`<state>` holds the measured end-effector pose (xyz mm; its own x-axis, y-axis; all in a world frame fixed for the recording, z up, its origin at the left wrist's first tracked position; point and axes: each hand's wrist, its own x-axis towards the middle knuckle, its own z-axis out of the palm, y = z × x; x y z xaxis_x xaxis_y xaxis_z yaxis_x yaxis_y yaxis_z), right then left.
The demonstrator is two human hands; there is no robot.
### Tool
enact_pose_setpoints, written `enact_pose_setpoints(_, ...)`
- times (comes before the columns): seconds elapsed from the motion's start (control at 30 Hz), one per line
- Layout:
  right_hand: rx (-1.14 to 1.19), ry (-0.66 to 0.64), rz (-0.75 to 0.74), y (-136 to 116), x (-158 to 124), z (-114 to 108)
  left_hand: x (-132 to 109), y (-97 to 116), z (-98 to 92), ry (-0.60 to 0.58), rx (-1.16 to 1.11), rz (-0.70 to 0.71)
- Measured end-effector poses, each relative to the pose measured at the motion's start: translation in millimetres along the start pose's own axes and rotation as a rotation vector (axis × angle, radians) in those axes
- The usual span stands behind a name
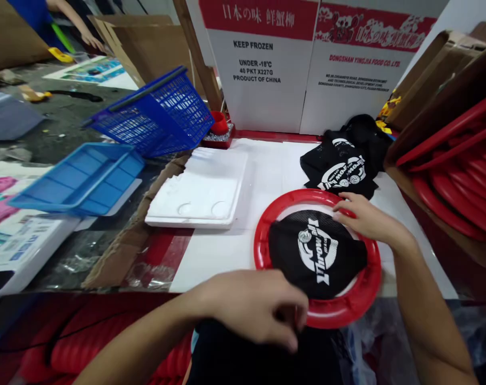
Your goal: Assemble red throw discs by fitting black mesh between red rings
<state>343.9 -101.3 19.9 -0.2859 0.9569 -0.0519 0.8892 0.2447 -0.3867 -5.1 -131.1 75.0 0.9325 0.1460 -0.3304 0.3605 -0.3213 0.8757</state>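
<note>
A red plastic ring (pixel 317 314) lies on the white work surface at the table's front edge. Inside it sits a black mesh cloth (pixel 280 240) printed with a white "Throw" logo. My right hand (pixel 365 216) grips the ring's far right rim between thumb and fingers. My left hand (pixel 259 305), slightly blurred, hovers by the ring's near left edge. Its fingers are loosely curled with the thumb apart, and nothing shows in them. A pile of black printed cloths (pixel 341 160) rests just beyond the ring.
Left of the ring lies a white foam block (pixel 198 187). A blue basket (pixel 158 115) and a blue tray (pixel 82 179) stand further left. White cartons (pixel 267 101) wall the back; a box of red rings (pixel 459 166) is at right. Another person's hand (pixel 91 40) shows far left.
</note>
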Motion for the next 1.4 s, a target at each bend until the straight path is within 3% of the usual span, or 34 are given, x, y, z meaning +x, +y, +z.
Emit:
enact_pose_setpoints(0.03,-0.008,-0.016,-0.031,-6,1,8,-2,4,0.8,-0.075,-0.046,0.074)
enact_pose_setpoints(0.1,-0.014,0.003,-0.119,-20,6,23,5,4,-8.0,-0.017,-0.028,0.134)
enact_pose_setpoints(0.23,-0.002,0.089,-0.212,-39,16,41,45,-25,-49.2,0.536,0.348,0.019)
enact_pose_setpoints(0.3,0.016,0.096,-0.216,-42,18,45,64,-47,-64.8,0.647,0.549,-0.054)
enact_pose_setpoints(0.47,-0.004,0.062,-0.134,-51,15,51,77,-78,-65.3,0.559,0.589,0.029)
enact_pose_setpoints(0.7,0.002,-0.056,-0.028,-69,-2,44,66,-85,-55.2,0.53,0.515,0.197)
enact_pose_setpoints(0.83,0.072,0.008,-0.015,-70,-2,43,68,-83,-54.5,0.569,0.383,0.335)
enact_pose_setpoints(0.97,0.264,-0.003,-0.055,-70,10,40,71,-84,-54.4,0.624,0.291,0.322)
enact_pose_setpoints(1.07,0.421,-0.061,-0.006,-69,17,34,72,-88,-53.9,0.646,0.27,0.316)
enact_pose_setpoints(1.27,0.375,-0.175,-0.058,-63,23,29,74,-89,-51.9,0.681,0.2,0.361)
enact_pose_setpoints(1.4,0.534,-0.115,-0.073,-60,26,30,73,-84,-52.5,0.641,0.187,0.352)
